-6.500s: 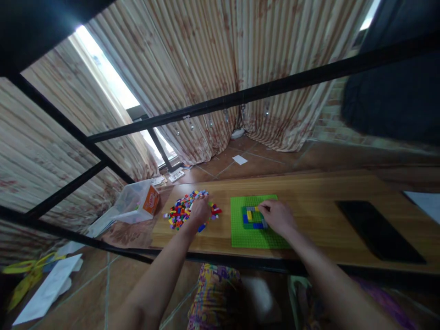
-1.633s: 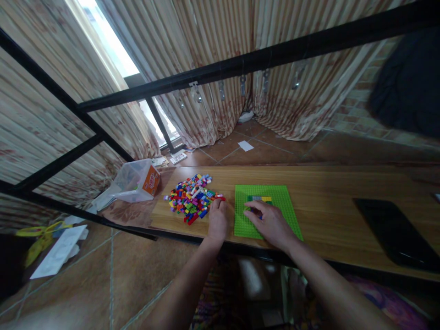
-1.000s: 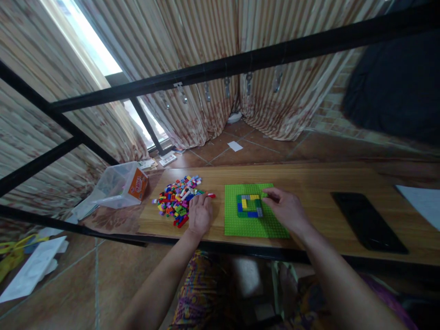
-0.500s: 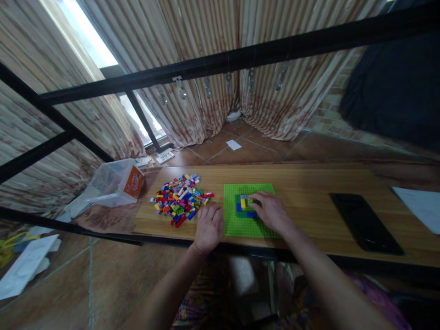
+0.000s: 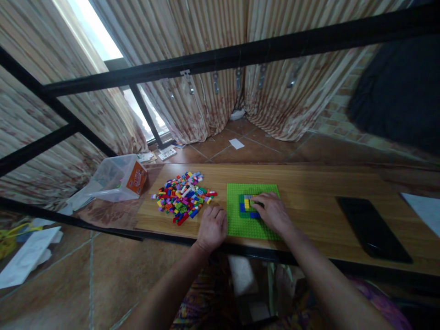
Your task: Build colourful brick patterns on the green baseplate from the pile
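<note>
Narrowly pinching with right hand (image 5: 271,212) at blue, yellow, green and grey plastic-brick structure (image 5: 246,205) on lime-green studded baseplate (image 5: 239,228), lower centre; resting curled left hand (image 5: 212,228) alongside; cannot tell either grip's contents.

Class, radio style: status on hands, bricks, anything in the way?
Right hand at build, hiding part. Left hand beside baseplate, apparently resting. Build on baseplate, loose pile to its left.
</note>
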`<state>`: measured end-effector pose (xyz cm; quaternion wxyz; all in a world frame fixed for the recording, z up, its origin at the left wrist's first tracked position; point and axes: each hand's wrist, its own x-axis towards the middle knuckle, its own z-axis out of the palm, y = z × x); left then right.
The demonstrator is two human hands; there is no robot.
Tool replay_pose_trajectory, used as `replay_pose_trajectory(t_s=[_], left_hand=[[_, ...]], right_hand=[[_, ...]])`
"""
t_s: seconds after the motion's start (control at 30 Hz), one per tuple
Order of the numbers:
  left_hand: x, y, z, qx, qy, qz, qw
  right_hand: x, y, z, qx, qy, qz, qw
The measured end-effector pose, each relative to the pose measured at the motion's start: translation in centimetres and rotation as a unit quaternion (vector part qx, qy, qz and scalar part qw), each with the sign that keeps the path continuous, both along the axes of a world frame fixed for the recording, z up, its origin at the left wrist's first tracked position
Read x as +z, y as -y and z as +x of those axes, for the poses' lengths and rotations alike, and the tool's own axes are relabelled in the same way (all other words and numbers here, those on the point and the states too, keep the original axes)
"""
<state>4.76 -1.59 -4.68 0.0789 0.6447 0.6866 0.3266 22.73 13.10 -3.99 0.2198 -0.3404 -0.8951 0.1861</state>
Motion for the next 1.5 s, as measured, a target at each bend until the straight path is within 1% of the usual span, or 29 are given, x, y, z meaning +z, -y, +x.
replay_pose_trajectory(t_s=[0.1, 0.27, 0.5, 0.6, 0.8, 1.03, 1.17, 1.5], left_hand=[[0.0, 0.0, 0.0, 0.001, 0.007, 0.008, 1.0], [-0.1, 0.0, 0.0, -0.002, 0.003, 0.017, 1.0], [-0.5, 0.0, -0.1, 0.002, -0.112, 0.019, 0.994], [-0.6, -0.1, -0.1, 0.006, -0.132, 0.022, 0.991], [-0.5, -0.1, -0.1, 0.004, -0.127, 0.021, 0.992], [-0.5, -0.1, 0.0, 0.009, -0.127, 0.025, 0.992], [-0.5, -0.1, -0.1, 0.008, -0.129, 0.021, 0.991], [-0.7, -0.1, -0.1, 0.01, -0.123, 0.013, 0.992]], right_hand=[[0.1, 0.0, -0.1, -0.016, 0.007, 0.002, 1.0], [0.1, 0.2, 0.0, -0.038, 0.014, -0.015, 0.999], [0.2, 0.5, -0.6, -0.04, 0.091, 0.002, 0.995], [0.5, 0.6, -1.0, -0.048, 0.107, 0.002, 0.993], [0.7, 0.8, -1.3, -0.06, 0.117, -0.003, 0.991], [0.4, 0.7, -1.2, -0.065, 0.097, -0.007, 0.993], [0.3, 0.7, -1.2, -0.06, 0.084, -0.016, 0.995], [0.4, 0.7, -1.3, -0.046, 0.103, -0.009, 0.994]])
